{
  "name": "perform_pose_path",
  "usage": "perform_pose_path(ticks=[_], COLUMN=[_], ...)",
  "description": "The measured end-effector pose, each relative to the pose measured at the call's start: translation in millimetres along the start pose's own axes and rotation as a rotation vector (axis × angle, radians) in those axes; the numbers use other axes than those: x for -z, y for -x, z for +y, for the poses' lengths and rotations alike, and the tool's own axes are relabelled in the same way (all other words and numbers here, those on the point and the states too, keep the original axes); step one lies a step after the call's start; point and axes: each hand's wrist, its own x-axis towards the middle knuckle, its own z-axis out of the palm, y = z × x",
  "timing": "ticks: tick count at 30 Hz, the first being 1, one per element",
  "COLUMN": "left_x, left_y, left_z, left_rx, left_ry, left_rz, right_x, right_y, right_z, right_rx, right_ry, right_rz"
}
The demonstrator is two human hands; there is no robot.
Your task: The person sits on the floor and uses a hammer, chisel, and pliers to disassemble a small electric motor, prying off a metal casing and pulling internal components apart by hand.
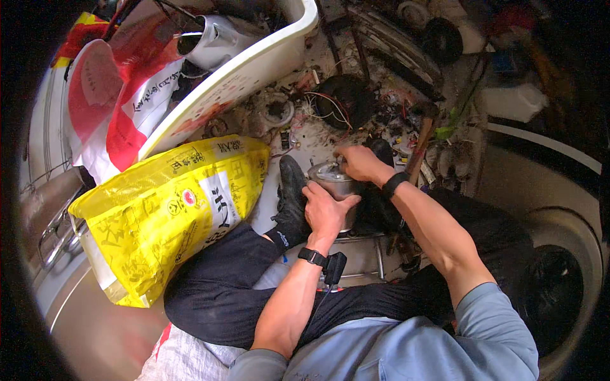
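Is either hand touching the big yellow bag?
No, the left hand grips the metal container and the right hand is at its top, while the yellow bag lies apart to their left.

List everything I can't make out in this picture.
All in the head view:
- Anything pinched in the right grip: its curled fingers hide it.
- Part of the round metal container's side: covered by the left grip.
- The yellow bag's contents: its printed side hides them.
- The white tub's far end: cut off by the top edge.
- Clutter at upper right: too dark to identify.
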Motion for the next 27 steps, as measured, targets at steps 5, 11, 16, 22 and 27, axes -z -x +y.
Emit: perform_pose_path(ticks=[5, 11, 16, 22, 27], left_x=[-1, -1, -8, -6, -8], left_y=[0, -1, -2, 3, 5], left_z=[2, -1, 4, 2, 1], left_rx=[-0.006, 0.003, -0.013, -0.071, -0.059], left_ry=[0.015, -0.001, -0.018, -0.02, -0.041], left_rz=[0.014, -0.005, -0.004, 0.047, 0.02], right_x=[1, 19, 35, 89, 252], right_y=[-17, -29, -39, -30, 17], right_z=[10, -9, -22, -6, 23], right_rx=[0.166, 0.324, 0.478, 0.363, 0.184], right_ry=[-0.038, 0.081, 0.41, 0.483, 0.674], right_rz=[-0.144, -0.178, -0.234, -0.136, 0.034])
